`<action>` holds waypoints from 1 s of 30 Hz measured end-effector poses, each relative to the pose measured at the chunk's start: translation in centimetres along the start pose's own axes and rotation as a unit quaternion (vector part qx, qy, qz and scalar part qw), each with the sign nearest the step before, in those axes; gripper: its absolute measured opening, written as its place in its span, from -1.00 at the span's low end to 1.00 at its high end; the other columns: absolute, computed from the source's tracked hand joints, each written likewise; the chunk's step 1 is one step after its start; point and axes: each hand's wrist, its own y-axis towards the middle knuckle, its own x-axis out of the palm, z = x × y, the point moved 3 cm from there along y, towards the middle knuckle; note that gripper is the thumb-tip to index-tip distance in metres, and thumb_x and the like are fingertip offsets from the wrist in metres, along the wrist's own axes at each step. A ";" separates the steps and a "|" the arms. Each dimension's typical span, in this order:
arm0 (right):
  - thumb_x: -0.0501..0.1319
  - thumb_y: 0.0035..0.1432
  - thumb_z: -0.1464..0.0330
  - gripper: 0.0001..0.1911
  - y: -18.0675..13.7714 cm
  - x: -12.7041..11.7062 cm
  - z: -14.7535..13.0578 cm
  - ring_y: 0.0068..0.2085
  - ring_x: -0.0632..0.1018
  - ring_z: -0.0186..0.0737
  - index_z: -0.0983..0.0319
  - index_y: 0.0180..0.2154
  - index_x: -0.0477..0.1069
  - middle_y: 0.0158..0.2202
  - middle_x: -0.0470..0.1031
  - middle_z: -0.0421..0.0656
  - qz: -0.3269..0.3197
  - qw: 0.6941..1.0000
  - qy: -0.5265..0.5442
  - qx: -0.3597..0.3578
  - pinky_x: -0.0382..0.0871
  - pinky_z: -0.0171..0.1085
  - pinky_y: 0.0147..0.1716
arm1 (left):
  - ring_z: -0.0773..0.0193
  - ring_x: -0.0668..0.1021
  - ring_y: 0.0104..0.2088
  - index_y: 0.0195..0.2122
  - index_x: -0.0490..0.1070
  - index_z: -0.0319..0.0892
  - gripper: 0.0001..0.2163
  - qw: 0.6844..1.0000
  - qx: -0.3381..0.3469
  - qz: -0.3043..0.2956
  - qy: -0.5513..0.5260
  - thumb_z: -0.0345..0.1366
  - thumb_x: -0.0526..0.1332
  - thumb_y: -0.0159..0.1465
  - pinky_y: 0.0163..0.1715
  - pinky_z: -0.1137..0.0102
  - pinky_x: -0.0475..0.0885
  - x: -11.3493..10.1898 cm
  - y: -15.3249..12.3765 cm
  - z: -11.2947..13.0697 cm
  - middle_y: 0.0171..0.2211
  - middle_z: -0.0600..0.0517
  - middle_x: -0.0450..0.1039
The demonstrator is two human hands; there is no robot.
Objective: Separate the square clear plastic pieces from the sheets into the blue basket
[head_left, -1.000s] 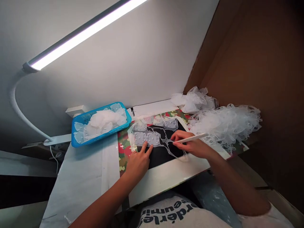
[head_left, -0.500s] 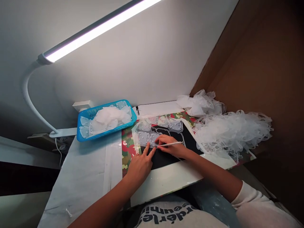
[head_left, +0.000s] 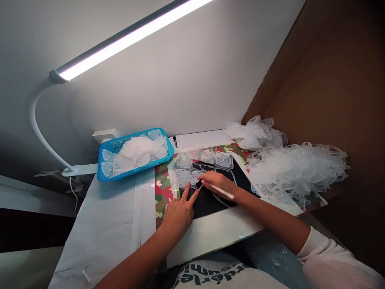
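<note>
Showing a white-covered table (head_left: 111, 224), lit by a strip lamp (head_left: 135, 40) slanting above the far edge. Bearing, to the right and out to the near edge, a camouflage-patterned board (head_left: 163, 194). Carrying a broad heap of stringy webbing (head_left: 297, 168) along the right edge and, mid-board, a black panel (head_left: 210, 206). Holding a filled blue basket (head_left: 156, 161) at the far edge, left of centre, and a loose white heap (head_left: 258, 132) near the far right corner. Supporting, over the black panel, a translucent moulded sheet (head_left: 182, 176), long axis roughly parallel to the far edge. Steadying the sheet's near margin with the left hand (head_left: 179, 212), opened flat, fingers spread. Pinching with the right hand (head_left: 221, 184), fingertips just beside the right end of one moulded piece (head_left: 195, 177), thus lying between both hands and about equally near each. Gripping there a slim white stick (head_left: 221, 191), slanted toward the near right; contact between tip and sheet impossible to tell.
</note>
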 end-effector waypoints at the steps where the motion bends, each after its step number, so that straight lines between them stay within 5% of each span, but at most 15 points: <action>1: 0.06 0.31 0.31 -0.84 0.2 -0.8 0.3 -0.15 0.55 -0.11 0.15 -0.27 0.39 -0.13 0.58 -0.10 0.029 0.998 0.016 0.045 0.36 -0.14 -0.14 | 0.12 0.61 -0.30 0.34 0.10 0.09 -0.37 1.000 0.000 -0.003 -0.005 -0.45 0.08 0.24 -0.29 0.20 0.48 -0.1 0.0 0.0 0.38 -0.14 0.00; 4: 0.10 0.26 0.27 -0.80 0.5 -3.2 1.1 -0.29 0.54 -0.18 0.17 -0.41 0.33 -0.17 0.60 -0.15 0.088 0.984 0.053 0.142 0.34 -0.21 -0.27 | 0.13 0.61 -0.32 0.34 0.11 0.10 -0.38 1.000 -0.002 -0.013 -0.010 -0.44 0.08 0.24 -0.32 0.20 0.48 -0.2 -0.1 -0.1 0.39 -0.11 -0.02; 8: 0.18 0.18 0.21 -0.75 0.4 -4.8 2.7 -0.32 0.50 -0.20 0.19 -0.48 0.30 -0.25 0.60 -0.16 0.116 0.973 0.105 0.169 0.32 -0.23 -0.29 | 0.11 0.61 -0.32 0.35 0.09 0.10 -0.37 1.000 0.000 -0.010 0.004 -0.45 0.07 0.25 -0.35 0.20 0.48 -0.1 -0.1 0.0 0.39 -0.12 -0.03; 12: 0.33 -0.01 0.07 -0.61 -1.2 -6.4 5.6 -0.37 0.48 -0.19 0.17 -0.55 0.24 -0.48 0.47 -0.22 0.318 0.897 0.188 0.243 0.36 -0.21 -0.32 | 0.08 0.63 -0.32 0.34 0.09 0.11 -0.36 1.000 -0.008 -0.008 0.000 -0.46 0.05 0.23 -0.36 0.19 0.49 0.1 -0.4 0.0 0.38 -0.09 -0.02; 15: 0.41 -0.14 0.03 -0.51 -2.4 -7.3 6.0 -0.37 0.49 -0.18 0.16 -0.57 0.17 -0.50 0.42 -0.24 0.381 0.851 0.266 0.245 0.41 -0.17 -0.29 | 0.06 0.64 -0.33 0.33 0.13 0.10 -0.36 1.000 -0.005 -0.009 -0.028 -0.47 0.05 0.21 -0.38 0.19 0.48 -0.1 -0.4 -0.2 0.38 -0.09 0.00; 19: 0.33 0.06 0.11 -0.64 -2.8 -7.8 2.0 -0.19 0.54 -0.11 0.17 -0.51 0.26 -0.38 0.53 -0.18 0.307 0.899 0.252 0.184 0.36 -0.15 -0.13 | 0.07 0.63 -0.28 0.12 0.45 0.00 -0.54 0.981 -0.009 -0.011 -0.193 -0.39 0.13 0.18 -0.35 0.27 0.45 -2.1 1.3 -2.0 0.23 -0.09 0.32; 22: 0.24 0.19 0.20 -0.73 -2.8 -7.1 -2.1 -0.10 0.54 -0.08 0.17 -0.47 0.29 -0.23 0.58 -0.14 0.240 0.940 0.201 0.136 0.33 -0.14 -0.08 | 0.22 0.55 -0.47 -0.09 0.58 -0.16 -0.65 0.905 -0.040 -0.025 -0.424 -0.13 0.09 0.28 -0.44 0.37 0.40 -4.1 4.3 -3.7 -0.18 -0.13 0.60; 26: 0.18 0.22 0.28 -0.83 -2.9 -4.1 -5.6 -0.21 0.54 -0.13 0.17 -0.42 0.36 -0.14 0.60 -0.14 0.100 0.980 0.120 0.120 0.34 -0.18 -0.20 | 0.41 0.29 -0.70 -0.23 0.58 -0.28 -0.43 0.812 -0.061 -0.094 -0.573 0.15 0.02 0.25 -0.61 0.43 0.29 -4.3 7.9 -4.0 -0.53 -0.06 0.52; 30: 0.20 0.20 0.30 -0.86 -2.9 -2.8 -4.9 -0.19 0.53 -0.16 0.18 -0.41 0.37 -0.14 0.59 -0.15 0.058 0.975 0.175 0.121 0.33 -0.21 -0.18 | 0.39 0.36 -0.63 -0.43 0.54 -0.27 -0.61 0.812 -0.076 -0.078 -0.574 0.02 0.37 -0.04 -0.60 0.47 0.22 -2.5 9.1 -3.0 -0.61 0.05 0.43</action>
